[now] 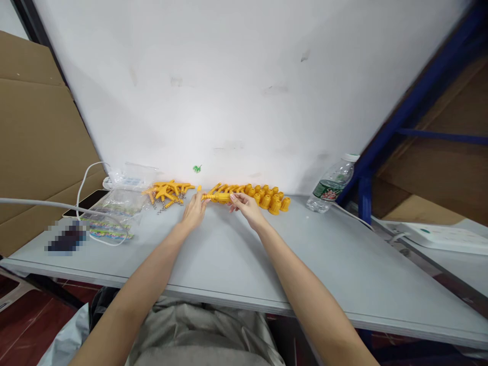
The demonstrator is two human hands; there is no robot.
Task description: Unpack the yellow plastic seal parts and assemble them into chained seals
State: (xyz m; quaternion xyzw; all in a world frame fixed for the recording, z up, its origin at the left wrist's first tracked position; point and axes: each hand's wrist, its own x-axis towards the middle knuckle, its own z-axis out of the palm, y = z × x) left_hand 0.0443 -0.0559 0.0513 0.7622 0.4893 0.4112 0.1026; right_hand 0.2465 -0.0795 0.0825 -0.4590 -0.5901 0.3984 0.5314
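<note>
Between my two hands, a long yellow plastic part (219, 197) lies sideways just above the table. My left hand (193, 209) pinches its thin left end, and my right hand (247, 207) has its fingertips on the thicker right end. Whether it is one piece or two joined pieces, I cannot tell. Left of my left hand is a pile of yellow branched plastic parts (164, 192) with small metal bits on their ends. Behind my right hand stand several ribbed yellow plastic cups (274, 204), beside a row of slim yellow pieces (229, 188).
A plastic water bottle (331, 185) leans tilted against the blue frame at right. Clear plastic bags (127, 201), a white cable (81, 188) and a phone (86, 203) lie at left. The white wall (244, 91) rises behind the grey table (229, 259); a cardboard box (38, 127) stands left.
</note>
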